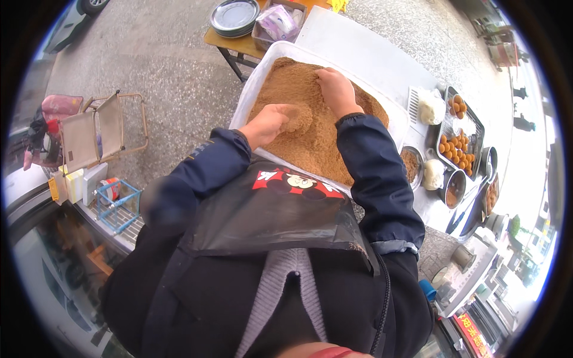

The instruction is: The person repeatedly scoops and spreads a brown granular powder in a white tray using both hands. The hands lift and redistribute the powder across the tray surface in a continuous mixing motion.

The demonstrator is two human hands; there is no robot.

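Observation:
A white plastic tub (245, 100) stands before me, filled with fine brown crumbs (320, 143) heaped toward its far side. My left hand (270, 123) is low over the crumbs at the tub's left, thumb stretched forward. Against its fingertips lies a rounded, crumb-covered mound (299, 120); whether it is a coated piece or loose crumbs I cannot tell. Farther back, my right hand (339, 91) reaches down with curled fingers, its fingertips at the crumb surface. What they hold, if anything, is hidden.
Right of the tub, a white table (358, 44) carries a tray of round brown balls (456, 150), pale dough-like lumps (433, 174) and a metal bowl (453, 190). Stacked metal plates (235, 17) and a box of packets (278, 23) sit behind. A folding chair (91, 129) stands left.

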